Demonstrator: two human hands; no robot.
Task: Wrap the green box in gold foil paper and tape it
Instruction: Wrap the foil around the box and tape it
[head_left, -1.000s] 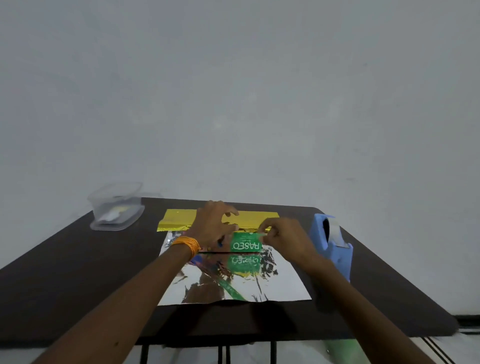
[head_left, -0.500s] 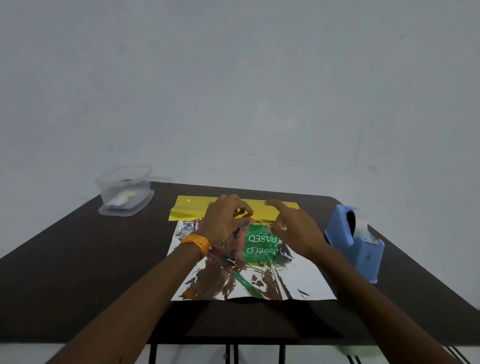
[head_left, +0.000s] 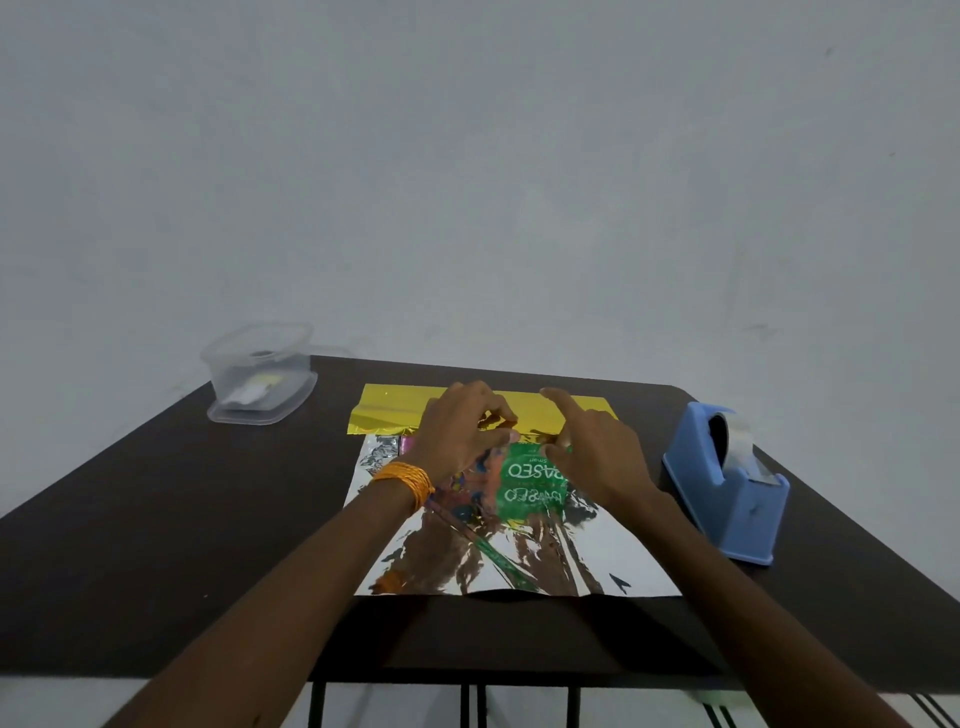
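The green box (head_left: 530, 470) with white lettering stands on the foil sheet (head_left: 571, 561), which lies silver side up and mirrors it. The sheet's far edge is folded over and shows a gold flap (head_left: 389, 410). My left hand (head_left: 460, 431), with an orange band at the wrist, grips the box's left and top with curled fingers. My right hand (head_left: 597, 452) holds the box's right top edge, thumb on the front face, while its index finger points out over the gold flap. The hands hide most of the box's top and sides.
A blue tape dispenser (head_left: 737, 493) stands to the right of the sheet. A clear plastic container (head_left: 260, 374) sits at the far left corner of the dark table (head_left: 156, 519). A plain wall rises just behind the table.
Both hands stay on the box. My right hand has slid up over the box's right top, and its index finger now reaches out over the gold flap.
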